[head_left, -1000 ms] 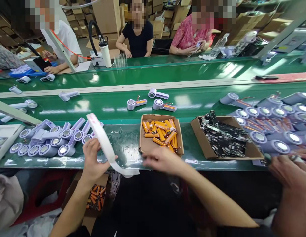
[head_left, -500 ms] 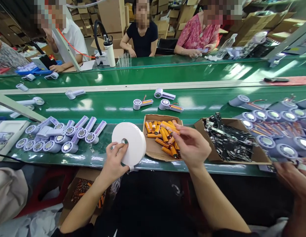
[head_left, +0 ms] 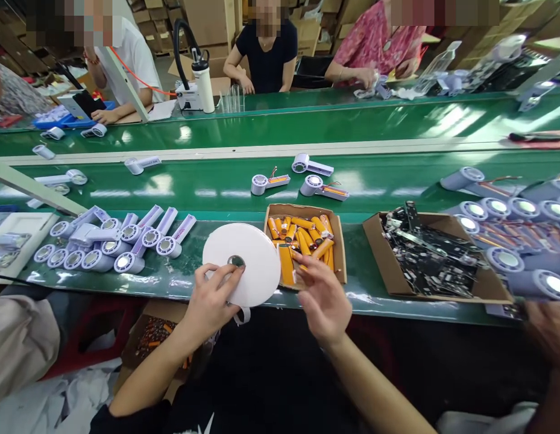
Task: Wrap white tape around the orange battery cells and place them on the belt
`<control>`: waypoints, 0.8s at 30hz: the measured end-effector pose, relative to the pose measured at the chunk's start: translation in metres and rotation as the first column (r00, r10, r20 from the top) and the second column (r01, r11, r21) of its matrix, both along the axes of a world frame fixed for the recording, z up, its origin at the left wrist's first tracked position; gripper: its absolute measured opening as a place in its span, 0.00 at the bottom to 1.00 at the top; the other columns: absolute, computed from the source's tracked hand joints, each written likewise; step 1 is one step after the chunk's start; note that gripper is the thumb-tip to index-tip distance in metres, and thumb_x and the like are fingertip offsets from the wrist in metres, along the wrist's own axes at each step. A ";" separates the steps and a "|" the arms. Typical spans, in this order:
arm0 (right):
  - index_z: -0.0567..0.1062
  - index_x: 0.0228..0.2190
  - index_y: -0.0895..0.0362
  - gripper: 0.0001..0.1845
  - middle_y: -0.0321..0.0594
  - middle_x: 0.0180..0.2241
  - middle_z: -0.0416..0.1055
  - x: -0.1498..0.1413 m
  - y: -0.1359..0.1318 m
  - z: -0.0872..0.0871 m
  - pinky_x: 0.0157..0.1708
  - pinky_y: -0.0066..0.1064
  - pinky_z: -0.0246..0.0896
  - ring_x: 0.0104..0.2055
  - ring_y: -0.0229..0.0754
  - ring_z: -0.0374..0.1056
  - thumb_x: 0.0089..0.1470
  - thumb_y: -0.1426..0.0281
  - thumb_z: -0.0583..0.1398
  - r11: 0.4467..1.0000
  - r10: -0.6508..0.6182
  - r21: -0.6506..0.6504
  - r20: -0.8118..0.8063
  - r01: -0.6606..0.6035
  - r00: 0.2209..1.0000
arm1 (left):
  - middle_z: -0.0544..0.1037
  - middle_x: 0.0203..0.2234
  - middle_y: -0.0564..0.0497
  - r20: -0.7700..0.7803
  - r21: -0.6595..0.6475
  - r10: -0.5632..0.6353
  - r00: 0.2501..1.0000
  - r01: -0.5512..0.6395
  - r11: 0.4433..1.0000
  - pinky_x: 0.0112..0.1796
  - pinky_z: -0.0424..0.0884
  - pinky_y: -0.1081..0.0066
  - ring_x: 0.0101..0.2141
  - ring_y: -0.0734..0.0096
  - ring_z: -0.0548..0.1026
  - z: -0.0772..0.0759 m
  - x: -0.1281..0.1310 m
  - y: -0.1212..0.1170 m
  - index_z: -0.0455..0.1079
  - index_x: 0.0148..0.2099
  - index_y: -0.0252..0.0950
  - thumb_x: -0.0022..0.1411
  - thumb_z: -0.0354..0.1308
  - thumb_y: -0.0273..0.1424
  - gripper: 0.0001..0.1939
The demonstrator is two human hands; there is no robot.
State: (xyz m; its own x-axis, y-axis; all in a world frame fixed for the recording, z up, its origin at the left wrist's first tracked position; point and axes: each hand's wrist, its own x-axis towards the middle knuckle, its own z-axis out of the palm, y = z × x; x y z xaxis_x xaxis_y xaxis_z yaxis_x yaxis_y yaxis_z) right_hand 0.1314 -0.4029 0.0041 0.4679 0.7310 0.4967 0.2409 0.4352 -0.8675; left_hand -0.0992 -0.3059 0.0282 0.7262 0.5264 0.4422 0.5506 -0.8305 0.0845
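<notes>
My left hand [head_left: 216, 295] is closed on a white tape roll [head_left: 257, 265], its fingers at the centre hole. A loose tape end [head_left: 243, 316] hangs from the roll's lower edge. My right hand [head_left: 327, 298] is over the front of a cardboard box [head_left: 343, 265] of orange batteries [head_left: 304, 241]. Its thumb stands apart from the fingers. The fingertips are beside a larger-looking orange battery [head_left: 286, 264] at the roll's right edge; whether they touch it I cannot tell.
Lilac fan bodies [head_left: 126, 262] are heaped at the left, more [head_left: 506, 259] at the right. A box of black circuit boards [head_left: 428, 253] stands right of the batteries. Several fan bodies lie on the green belt [head_left: 193, 175]. A co-worker's hand [head_left: 548, 328] is at far right; people sit opposite.
My right hand has come left and down from the box's back right, its fingers opening out. An orange battery now shows beside the roll. The roll has turned to face me more.
</notes>
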 end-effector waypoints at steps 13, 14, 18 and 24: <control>0.81 0.46 0.57 0.27 0.50 0.42 0.82 0.000 0.034 0.027 0.48 0.45 0.80 0.45 0.52 0.81 0.52 0.52 0.74 0.984 -0.036 -0.160 -0.621 -0.082 0.783 | 0.76 0.43 0.41 0.136 0.255 0.162 0.977 -0.193 0.948 0.57 0.58 0.56 0.46 0.62 0.62 0.003 0.027 -0.039 0.76 0.56 0.33 0.62 0.65 0.48 0.29; 0.80 0.45 0.57 0.25 0.49 0.41 0.82 0.010 0.036 0.026 0.47 0.42 0.81 0.44 0.50 0.81 0.52 0.54 0.74 0.991 -0.032 -0.121 -0.642 -0.059 0.766 | 0.76 0.42 0.41 0.144 0.189 0.165 0.976 -0.191 0.963 0.55 0.59 0.58 0.46 0.63 0.62 -0.005 0.024 -0.048 0.76 0.55 0.33 0.61 0.66 0.47 0.28; 0.80 0.44 0.54 0.23 0.43 0.48 0.80 0.088 0.038 0.029 0.50 0.28 0.77 0.49 0.40 0.79 0.54 0.54 0.74 0.925 -0.198 0.135 -0.627 0.355 0.754 | 0.77 0.48 0.44 -0.068 0.030 0.117 0.991 -0.116 0.993 0.55 0.62 0.59 0.49 0.60 0.66 -0.025 -0.020 -0.035 0.74 0.61 0.36 0.49 0.75 0.41 0.37; 0.74 0.53 0.56 0.29 0.52 0.49 0.81 0.092 0.020 -0.006 0.49 0.45 0.80 0.44 0.52 0.82 0.53 0.60 0.74 0.982 -0.070 -0.184 -0.550 -0.039 0.832 | 0.75 0.57 0.47 -0.093 -0.363 -0.149 0.984 0.106 0.926 0.59 0.68 0.67 0.57 0.69 0.71 0.005 0.045 0.111 0.72 0.63 0.40 0.72 0.54 0.46 0.24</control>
State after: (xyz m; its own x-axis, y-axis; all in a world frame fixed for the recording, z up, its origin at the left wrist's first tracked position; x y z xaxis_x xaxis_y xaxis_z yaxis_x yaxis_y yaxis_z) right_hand 0.2235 -0.3826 -0.0015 0.6359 0.7717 0.0127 -0.2960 0.2590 -0.9194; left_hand -0.0543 -0.1953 0.0336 0.8329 0.5324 0.1513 0.4657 -0.8218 0.3282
